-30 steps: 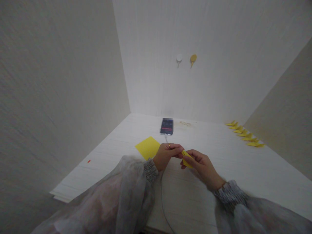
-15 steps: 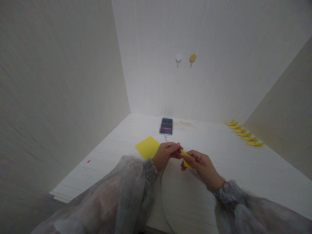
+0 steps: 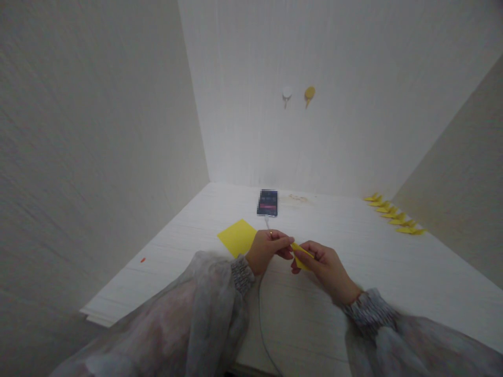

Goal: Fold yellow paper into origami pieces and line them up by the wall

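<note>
Between my two hands, above the white table, is a small folded piece of yellow paper (image 3: 304, 258). My right hand (image 3: 324, 263) grips its body, thumb on top and fingers beneath. At the paper's upper left tip, my left hand (image 3: 270, 248) pinches with thumb and fingertips. Part of the paper is covered by my right thumb and fingers. A flat yellow sheet (image 3: 237, 237) lies on the table just left of my left hand, which hides its right corner.
A phone (image 3: 268, 203) lies near the back wall, its cable (image 3: 261, 319) running under my left hand to the front edge. Several folded yellow paper figures (image 3: 394, 214) stand in a row at right. Two hooks (image 3: 309, 93) are on the wall; a small orange piece (image 3: 143, 260) lies left.
My left thumb and fingers have shifted slightly on the paper's tip, and the paper looks narrower. My right hand keeps its grip.
</note>
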`<state>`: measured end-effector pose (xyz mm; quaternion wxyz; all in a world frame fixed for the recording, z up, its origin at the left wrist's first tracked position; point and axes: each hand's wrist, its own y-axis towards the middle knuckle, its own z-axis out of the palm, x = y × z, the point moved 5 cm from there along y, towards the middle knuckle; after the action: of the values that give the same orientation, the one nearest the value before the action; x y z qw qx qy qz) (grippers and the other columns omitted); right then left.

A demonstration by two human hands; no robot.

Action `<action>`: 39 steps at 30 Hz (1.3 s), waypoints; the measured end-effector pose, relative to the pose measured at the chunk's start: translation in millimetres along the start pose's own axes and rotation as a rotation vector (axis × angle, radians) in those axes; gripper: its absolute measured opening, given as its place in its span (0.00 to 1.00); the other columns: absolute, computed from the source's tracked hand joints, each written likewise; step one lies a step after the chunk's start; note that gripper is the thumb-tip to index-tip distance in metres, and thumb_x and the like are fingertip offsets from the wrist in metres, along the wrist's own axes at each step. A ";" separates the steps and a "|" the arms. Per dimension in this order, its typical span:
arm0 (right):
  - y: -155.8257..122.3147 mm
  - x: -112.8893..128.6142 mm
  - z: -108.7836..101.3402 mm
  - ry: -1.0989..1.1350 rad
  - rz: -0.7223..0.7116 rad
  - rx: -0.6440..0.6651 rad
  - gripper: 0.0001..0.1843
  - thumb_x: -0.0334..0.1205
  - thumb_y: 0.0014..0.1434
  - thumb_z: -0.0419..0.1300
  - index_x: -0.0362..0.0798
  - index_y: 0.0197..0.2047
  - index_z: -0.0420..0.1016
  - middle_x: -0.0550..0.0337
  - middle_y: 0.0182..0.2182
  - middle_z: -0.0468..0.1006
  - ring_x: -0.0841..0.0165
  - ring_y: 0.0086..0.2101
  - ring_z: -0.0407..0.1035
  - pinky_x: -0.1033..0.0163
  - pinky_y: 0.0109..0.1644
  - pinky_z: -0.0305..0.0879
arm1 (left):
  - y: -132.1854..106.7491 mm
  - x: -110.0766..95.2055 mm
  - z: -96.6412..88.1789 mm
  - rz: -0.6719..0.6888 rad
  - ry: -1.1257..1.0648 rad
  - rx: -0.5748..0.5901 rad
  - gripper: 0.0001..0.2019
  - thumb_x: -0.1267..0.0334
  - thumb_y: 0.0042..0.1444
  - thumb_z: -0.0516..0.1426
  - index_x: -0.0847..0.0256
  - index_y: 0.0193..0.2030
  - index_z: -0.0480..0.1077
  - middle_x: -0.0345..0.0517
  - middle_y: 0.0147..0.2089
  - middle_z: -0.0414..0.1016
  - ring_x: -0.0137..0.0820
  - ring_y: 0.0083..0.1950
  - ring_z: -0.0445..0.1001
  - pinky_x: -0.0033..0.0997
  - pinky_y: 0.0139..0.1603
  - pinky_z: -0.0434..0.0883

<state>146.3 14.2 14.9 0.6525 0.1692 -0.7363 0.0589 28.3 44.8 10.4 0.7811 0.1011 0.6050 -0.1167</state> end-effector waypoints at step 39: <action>-5.2 -4.6 4.5 0.269 0.099 0.101 0.11 0.44 0.50 0.56 0.43 0.27 0.68 0.59 0.19 0.74 0.70 0.20 0.69 0.63 0.26 0.64 | -3.5 -3.6 4.9 0.032 -0.050 0.317 0.12 0.60 0.42 0.58 0.68 0.31 0.71 0.42 0.22 0.68 0.22 0.22 0.66 0.25 0.27 0.65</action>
<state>144.1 8.7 9.0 0.7321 0.1559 -0.6459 0.1503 30.9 40.2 15.0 0.7718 0.2299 0.5578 -0.2007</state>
